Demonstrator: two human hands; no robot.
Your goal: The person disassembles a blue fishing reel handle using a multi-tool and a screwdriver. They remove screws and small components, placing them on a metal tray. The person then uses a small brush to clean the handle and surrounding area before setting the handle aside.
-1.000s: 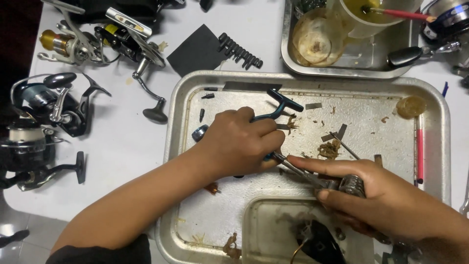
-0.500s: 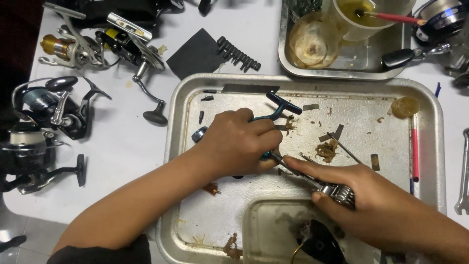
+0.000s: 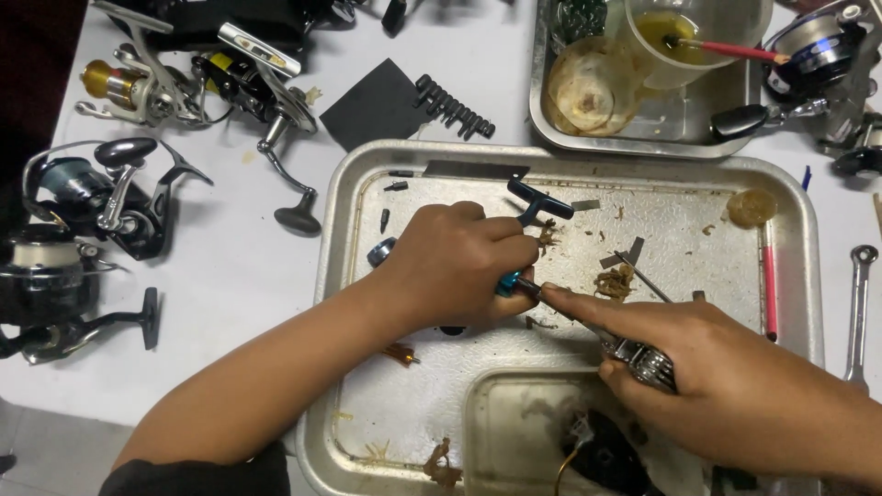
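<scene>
Both hands low over a greasy metal tray (image 3: pixel 349 303): left hand (image 3: pixel 455 266) curled shut round a small blue-handled tool (image 3: pixel 508 281), knuckles up, most of the handle buried in the fist; right hand (image 3: pixel 726 386) clamped on a small ridged metal part (image 3: pixel 643 363), forefinger stretched along a thin dark shaft (image 3: pixel 574 317) toward the left fist. Shaft lying on a slant, long axis from upper left at the blue handle down to lower right at the ridged part, so joined end just beside the left thumb and the part itself under the right fingers; right hand nearer the part, left hand nearer the handle. Hard to tell whether shaft and blue tool are one piece or two touching. Beyond the left knuckles, a dark blue T-shaped key (image 3: pixel 540 198) flat on the tray, apart from both hands. Red-handled brush (image 3: pixel 768 280) along the right rim, well apart. Clumps of brown grease (image 3: pixel 614 281) near the shaft. Dark object (image 3: pixel 606 450) in a shallow inner dish at the bottom edge, cut off and unclear. Fishing reels (image 3: pixel 101 197) on the white table, left.
</scene>
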